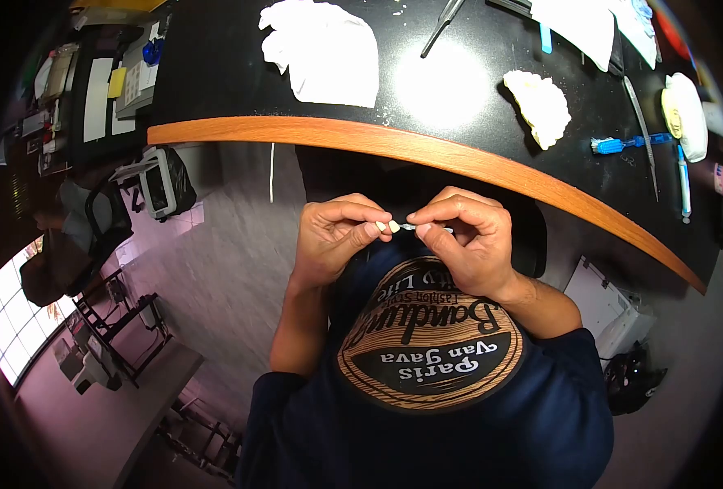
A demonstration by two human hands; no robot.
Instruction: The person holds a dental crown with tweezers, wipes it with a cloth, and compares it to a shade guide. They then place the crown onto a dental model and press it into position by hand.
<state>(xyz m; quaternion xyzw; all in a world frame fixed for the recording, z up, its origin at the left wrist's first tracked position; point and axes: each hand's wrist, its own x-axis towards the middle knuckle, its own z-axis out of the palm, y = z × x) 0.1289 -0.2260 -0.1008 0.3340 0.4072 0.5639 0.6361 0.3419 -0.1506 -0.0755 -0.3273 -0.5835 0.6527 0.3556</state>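
Both my hands are raised in front of the chest, just off the desk's wooden edge (394, 137). Between the thumb and fingers of my left hand (337, 236) is a small pale piece (393, 226). My right hand (471, 236) pinches a thin, shiny tool (409, 227), whose tip meets or nearly meets the pale piece. Most of the tool is hidden by the fingers, so its kind cannot be made out.
On the black desk lie a white cloth (333, 61), a crumpled cream tissue (538, 108), a blue brush (610, 146), a long metal tool (640, 122) and a yellow-white roll (684, 116). A dark-clad person (56, 265) is at the far left.
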